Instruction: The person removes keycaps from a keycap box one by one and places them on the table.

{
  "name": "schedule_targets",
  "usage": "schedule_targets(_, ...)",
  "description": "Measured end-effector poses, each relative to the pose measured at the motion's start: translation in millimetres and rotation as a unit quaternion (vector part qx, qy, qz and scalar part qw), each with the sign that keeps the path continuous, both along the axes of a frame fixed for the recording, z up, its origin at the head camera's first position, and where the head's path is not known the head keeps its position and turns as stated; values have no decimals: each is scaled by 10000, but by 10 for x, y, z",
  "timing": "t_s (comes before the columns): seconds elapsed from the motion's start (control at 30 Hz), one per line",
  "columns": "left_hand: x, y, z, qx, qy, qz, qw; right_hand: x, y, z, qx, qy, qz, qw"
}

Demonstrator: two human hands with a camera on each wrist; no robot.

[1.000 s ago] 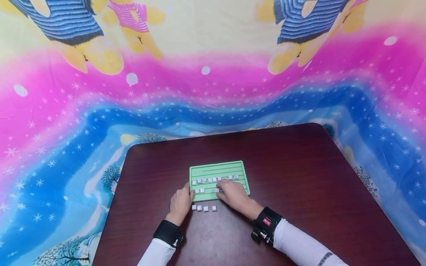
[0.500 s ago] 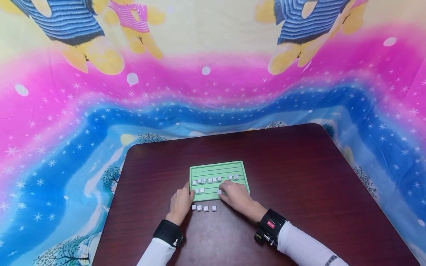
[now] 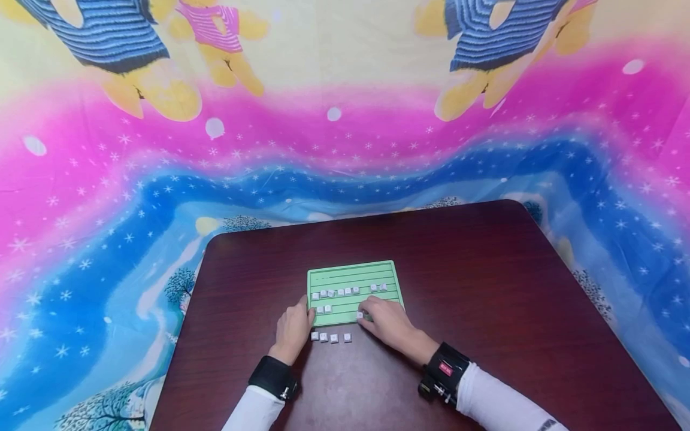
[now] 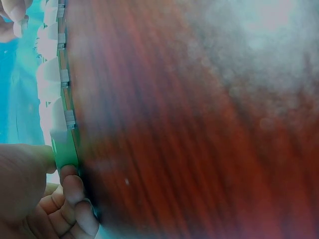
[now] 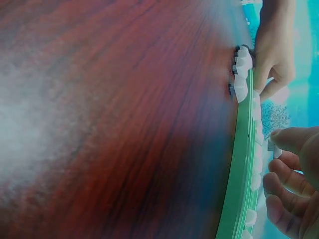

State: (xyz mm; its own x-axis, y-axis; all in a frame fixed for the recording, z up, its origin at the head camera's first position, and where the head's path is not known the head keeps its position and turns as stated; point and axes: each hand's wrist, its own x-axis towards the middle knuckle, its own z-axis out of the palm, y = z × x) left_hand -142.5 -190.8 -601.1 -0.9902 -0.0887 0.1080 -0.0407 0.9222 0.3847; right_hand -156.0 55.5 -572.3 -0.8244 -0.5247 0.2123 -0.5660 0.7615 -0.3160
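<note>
A light green ridged board (image 3: 350,275) lies on the table, bearing white keycaps in two rows. My left hand (image 3: 293,329) grips its left edge; in the left wrist view the thumb and curled fingers (image 4: 74,188) pinch the board's corner. Over the board's lower right part, my right hand (image 3: 390,323) pinches one white keycap (image 3: 360,315) between thumb and fingers. The right wrist view has this keycap (image 5: 275,149) at the thumb tip, apart from the board (image 5: 240,164). Two keycaps (image 3: 324,309) sit in the lower row, several (image 3: 347,291) in the row above.
Several white keycaps (image 3: 333,338) lie in a line on the dark red-brown table (image 3: 463,263), just in front of the board. Behind the table hangs a printed cloth (image 3: 345,143) with blue and pink bands.
My right hand has moved right and slightly toward me, carrying the pinched keycap along over the board. The left hand and the board have stayed in place.
</note>
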Motion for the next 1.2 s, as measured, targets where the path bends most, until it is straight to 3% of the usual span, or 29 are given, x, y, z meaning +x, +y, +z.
schedule_targets(0.7,4,2,18,40,5,-11,10000,224,84,-85,-14,9,341,9994)
schedule_targets(0.93,0,-10,23,68,-173,-13,9998,264,93,-121,1,-70,477,9988)
schedule_targets(1.2,8,-12,29,62,-144,-17,9999,285,104,-155,106,-90,501,9986)
